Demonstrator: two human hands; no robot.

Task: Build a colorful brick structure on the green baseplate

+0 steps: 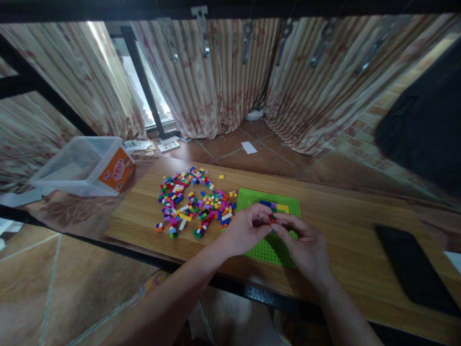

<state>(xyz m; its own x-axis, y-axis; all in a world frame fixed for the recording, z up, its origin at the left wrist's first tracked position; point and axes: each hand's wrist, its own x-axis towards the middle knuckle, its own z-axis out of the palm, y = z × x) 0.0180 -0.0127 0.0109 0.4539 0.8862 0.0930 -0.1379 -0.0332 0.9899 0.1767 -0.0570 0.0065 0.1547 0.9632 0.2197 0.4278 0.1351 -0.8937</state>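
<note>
Over the green baseplate (266,254) my left hand (248,229) and my right hand (305,242) meet, fingertips pinched together. Between them shows a small red toy brick (272,218), partly covered by the fingers; whether other pieces are joined to it I cannot tell. Just beyond the fingertips, a row of bricks sits on the plate, with a dark blue brick (265,203) at its left and a yellow brick (283,208) at its right. My hands hide the middle of the plate. A loose pile of many-coloured bricks (216,215) spreads to the left of it.
The wooden table (349,230) carries a black flat object (414,269) at the right. A clear plastic bin (72,187) with an orange label stands past the table's left end. Striped curtains (230,81) hang behind, and a white paper (248,147) lies on the tiled floor.
</note>
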